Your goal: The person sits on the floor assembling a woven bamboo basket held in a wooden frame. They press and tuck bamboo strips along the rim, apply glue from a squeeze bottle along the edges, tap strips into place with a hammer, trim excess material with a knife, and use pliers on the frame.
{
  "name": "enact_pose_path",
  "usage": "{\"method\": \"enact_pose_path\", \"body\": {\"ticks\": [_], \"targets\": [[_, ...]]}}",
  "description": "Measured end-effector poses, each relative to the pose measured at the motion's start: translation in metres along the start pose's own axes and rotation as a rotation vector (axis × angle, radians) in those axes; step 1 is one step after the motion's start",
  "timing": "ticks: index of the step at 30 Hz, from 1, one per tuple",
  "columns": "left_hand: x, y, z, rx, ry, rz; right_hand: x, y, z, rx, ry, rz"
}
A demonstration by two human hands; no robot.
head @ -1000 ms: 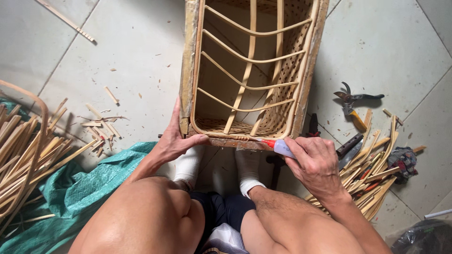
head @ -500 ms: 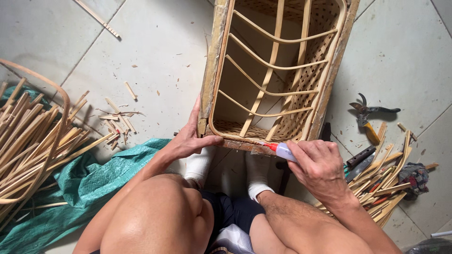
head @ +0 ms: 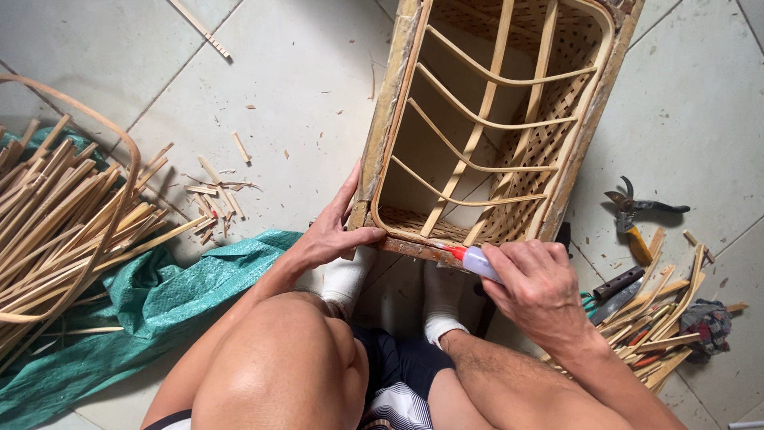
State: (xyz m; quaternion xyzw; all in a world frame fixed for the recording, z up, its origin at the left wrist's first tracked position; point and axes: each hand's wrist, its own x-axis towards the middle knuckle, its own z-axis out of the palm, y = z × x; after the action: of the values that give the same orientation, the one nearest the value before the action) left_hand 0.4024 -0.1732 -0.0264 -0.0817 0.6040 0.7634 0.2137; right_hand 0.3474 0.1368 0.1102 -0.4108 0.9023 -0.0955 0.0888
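A woven rattan frame with curved ribs stands on the tiled floor between my feet in white socks. My left hand grips its near left corner, thumb hooked over the rim. My right hand holds a small glue tube with a red nozzle. The nozzle tip touches the frame's near bottom edge.
A pile of rattan strips lies at left on a green woven sheet. Cut offcuts are scattered on the tiles. At right lie pruning shears, more strips and tools, and a rag.
The view has shifted, so the frame and hands sit further right and lower in the picture. Both hands keep their hold; the tube's nozzle stays at the frame's near edge.
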Motion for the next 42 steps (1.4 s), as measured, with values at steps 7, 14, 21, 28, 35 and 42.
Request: {"method": "enact_pose_path", "body": {"ticks": [7, 14, 21, 28, 35, 42], "targets": [[-0.002, -0.003, 0.001, -0.049, 0.027, 0.014, 0.009, -0.002, -0.005, 0.012, -0.017, -0.017], [-0.01, -0.006, 0.001, -0.201, 0.038, -0.007, 0.027, -0.01, 0.003, 0.026, -0.015, -0.062], [-0.012, -0.016, -0.002, -0.219, 0.089, 0.011, 0.028, 0.008, 0.007, -0.071, -0.037, -0.057], [0.001, -0.024, -0.002, -0.307, 0.283, -0.08, 0.087, 0.048, 0.006, -0.233, 0.144, -0.255], [0.003, -0.028, 0.002, -0.286, 0.317, -0.033, 0.167, 0.061, 0.019, -0.297, 0.202, -0.549], [0.003, -0.028, 0.003, -0.297, 0.322, -0.037, 0.181, 0.047, 0.017, -0.247, 0.188, -0.669]]}}
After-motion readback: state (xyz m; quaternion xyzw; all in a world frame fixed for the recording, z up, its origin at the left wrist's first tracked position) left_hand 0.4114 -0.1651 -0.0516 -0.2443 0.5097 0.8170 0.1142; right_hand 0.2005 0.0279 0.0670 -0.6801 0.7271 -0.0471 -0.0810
